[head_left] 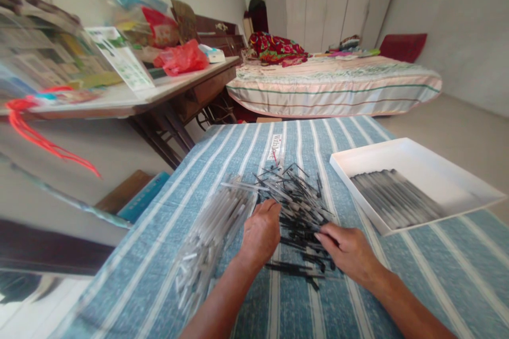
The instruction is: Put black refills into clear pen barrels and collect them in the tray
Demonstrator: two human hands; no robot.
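Note:
A loose pile of thin black pen refills and small black pieces (pixel 300 206) lies mid-table. To its left is a heap of clear, whitish pen barrels (pixel 214 228). My left hand (pixel 262 230) is closed between the two heaps, its fingertips curled down at the black pile's left edge; what it holds is hidden. At the pile's right side my right hand (pixel 350 251) pinches with thumb and forefinger, and what is between them is too small to make out. In the white box (pixel 374 153) on the right, dark pens (pixel 397 198) lie side by side in a row.
A blue-and-white striped cloth (pixel 159 270) covers the table. At the left stands a desk (pixel 183 82) with a red plastic bag (pixel 183 58) and a white-green box (pixel 121 58). Red strings (pixel 51 143) hang off its edge. Behind the table is a bed (pixel 334 85).

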